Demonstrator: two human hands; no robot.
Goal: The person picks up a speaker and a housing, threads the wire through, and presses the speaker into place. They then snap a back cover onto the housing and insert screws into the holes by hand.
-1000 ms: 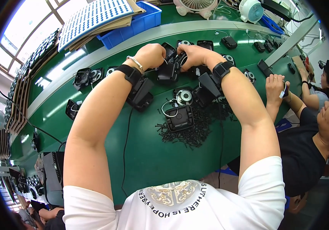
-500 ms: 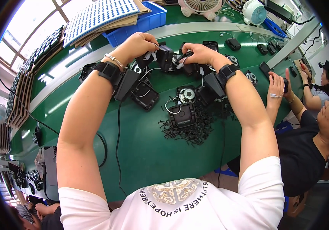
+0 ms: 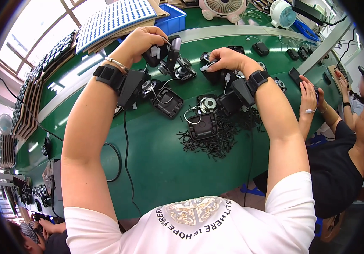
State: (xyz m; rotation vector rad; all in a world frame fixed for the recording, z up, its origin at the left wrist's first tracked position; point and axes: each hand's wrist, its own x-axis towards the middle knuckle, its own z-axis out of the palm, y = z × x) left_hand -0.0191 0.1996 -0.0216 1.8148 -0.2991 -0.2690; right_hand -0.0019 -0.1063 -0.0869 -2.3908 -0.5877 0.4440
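My left hand [image 3: 144, 41] is closed on a black speaker housing [image 3: 174, 47], raised above the table; a white plug [image 3: 155, 51] dangles beside it. Just below stands a speaker driver [image 3: 185, 69] with a silver rim. My right hand [image 3: 229, 59] pinches a black speaker part [image 3: 212, 76] with a white connector [image 3: 206, 67] at the fingertips; its full shape is hidden by the hand. Nearer me lie an open black shell [image 3: 167, 103] with a white cable and another black shell [image 3: 203, 126], which rests on a pile of black screws [image 3: 209, 147].
A green table [image 3: 161, 169] spans the view. At the back are a blue bin [image 3: 175, 20], a tray of blue dots [image 3: 116, 21] and a pink fan [image 3: 223, 9]. Black cables trail from the boxes on my wrists. A co-worker's hands [image 3: 309, 97] are at the right.
My left hand has moved up and left, lifting a black housing away from the cluster. My right hand has shifted slightly right, so the two hands are farther apart.
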